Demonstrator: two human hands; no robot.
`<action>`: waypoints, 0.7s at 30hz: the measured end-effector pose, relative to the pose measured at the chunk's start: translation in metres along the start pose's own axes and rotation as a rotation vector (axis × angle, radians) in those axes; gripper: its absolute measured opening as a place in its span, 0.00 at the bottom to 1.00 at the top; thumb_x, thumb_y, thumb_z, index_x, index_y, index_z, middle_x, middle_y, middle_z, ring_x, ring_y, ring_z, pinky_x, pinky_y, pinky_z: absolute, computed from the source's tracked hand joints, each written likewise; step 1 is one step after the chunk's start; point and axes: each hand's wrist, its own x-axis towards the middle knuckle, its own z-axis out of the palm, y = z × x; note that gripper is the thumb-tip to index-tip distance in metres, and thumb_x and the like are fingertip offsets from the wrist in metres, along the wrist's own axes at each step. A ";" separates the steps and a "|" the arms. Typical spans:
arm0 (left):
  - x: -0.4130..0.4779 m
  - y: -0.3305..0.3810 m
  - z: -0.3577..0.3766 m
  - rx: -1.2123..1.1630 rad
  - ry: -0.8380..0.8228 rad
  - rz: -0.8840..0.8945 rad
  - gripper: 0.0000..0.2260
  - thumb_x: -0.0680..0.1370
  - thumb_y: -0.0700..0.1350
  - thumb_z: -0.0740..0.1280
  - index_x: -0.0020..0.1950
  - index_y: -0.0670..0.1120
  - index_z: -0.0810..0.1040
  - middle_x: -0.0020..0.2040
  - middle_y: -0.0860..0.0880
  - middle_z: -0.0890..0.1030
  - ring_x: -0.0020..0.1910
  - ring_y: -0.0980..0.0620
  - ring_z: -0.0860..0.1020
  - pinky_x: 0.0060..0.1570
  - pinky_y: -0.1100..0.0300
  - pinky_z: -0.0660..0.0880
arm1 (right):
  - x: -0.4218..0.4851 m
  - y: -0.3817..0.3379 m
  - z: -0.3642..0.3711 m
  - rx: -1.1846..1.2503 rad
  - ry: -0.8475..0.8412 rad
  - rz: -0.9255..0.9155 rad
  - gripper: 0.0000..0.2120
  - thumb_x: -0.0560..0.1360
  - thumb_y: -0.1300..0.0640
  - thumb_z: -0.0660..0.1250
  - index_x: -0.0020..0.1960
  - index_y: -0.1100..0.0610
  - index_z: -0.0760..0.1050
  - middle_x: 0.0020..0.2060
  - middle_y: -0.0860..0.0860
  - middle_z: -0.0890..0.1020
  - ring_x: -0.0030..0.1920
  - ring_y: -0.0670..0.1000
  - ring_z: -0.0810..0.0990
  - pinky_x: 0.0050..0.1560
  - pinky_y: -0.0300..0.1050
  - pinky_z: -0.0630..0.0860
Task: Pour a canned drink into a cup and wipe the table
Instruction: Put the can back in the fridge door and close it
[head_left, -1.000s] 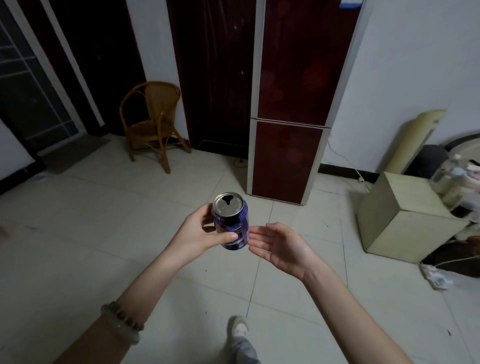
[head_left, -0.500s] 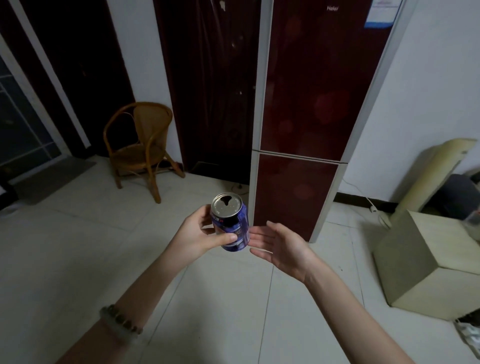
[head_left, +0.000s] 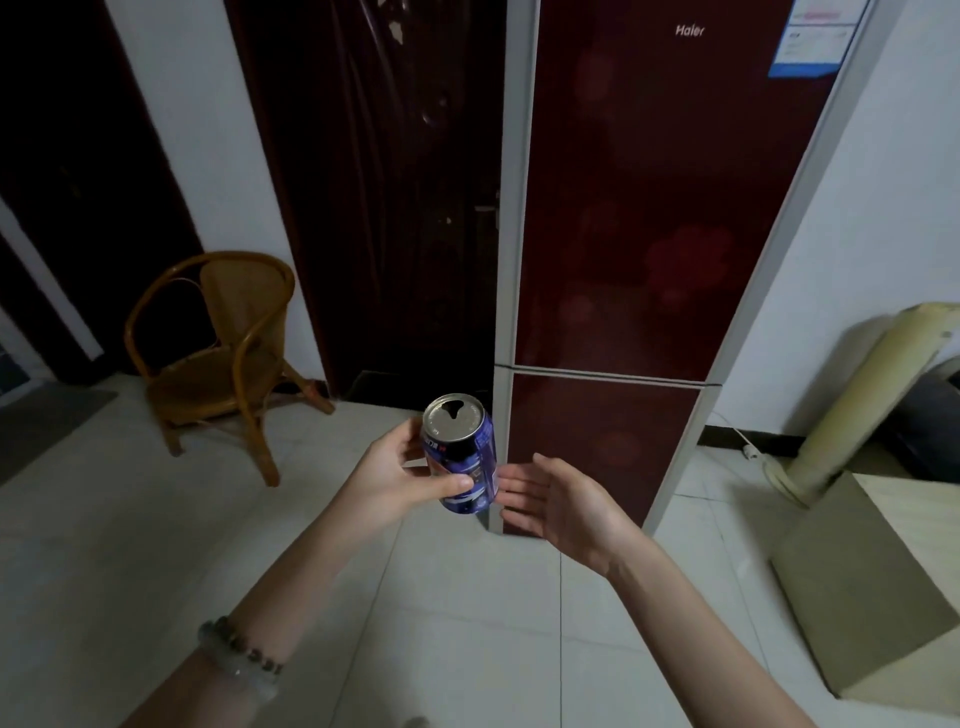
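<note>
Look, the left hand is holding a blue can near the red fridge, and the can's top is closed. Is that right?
Almost. The left hand does hold the blue can near the red fridge, but the can's top is open, not closed: the head view shows a dark hole in the silver lid.

the can hides fingertips of the left hand; the top edge crops the fridge.

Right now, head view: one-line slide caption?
Left hand grips an opened blue can; open right hand beside it, before a dark red fridge.
</note>
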 end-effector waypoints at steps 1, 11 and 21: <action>0.021 0.000 -0.011 0.005 -0.015 -0.004 0.31 0.53 0.51 0.79 0.55 0.54 0.76 0.52 0.58 0.83 0.53 0.56 0.80 0.56 0.57 0.75 | 0.017 -0.010 0.004 0.010 0.009 -0.004 0.20 0.80 0.53 0.53 0.61 0.66 0.74 0.55 0.61 0.80 0.56 0.56 0.78 0.59 0.49 0.73; 0.192 0.000 -0.083 0.020 -0.091 0.045 0.28 0.58 0.41 0.81 0.55 0.50 0.76 0.51 0.53 0.82 0.50 0.61 0.80 0.46 0.69 0.74 | 0.160 -0.094 0.034 0.035 0.055 -0.078 0.18 0.80 0.53 0.53 0.54 0.63 0.77 0.44 0.55 0.83 0.47 0.52 0.80 0.50 0.46 0.75; 0.312 -0.010 -0.102 0.066 -0.102 0.080 0.27 0.59 0.44 0.80 0.56 0.52 0.75 0.53 0.54 0.82 0.51 0.63 0.79 0.47 0.73 0.73 | 0.267 -0.161 0.014 -0.029 0.055 -0.082 0.20 0.80 0.54 0.50 0.52 0.63 0.78 0.45 0.56 0.83 0.47 0.52 0.81 0.52 0.46 0.74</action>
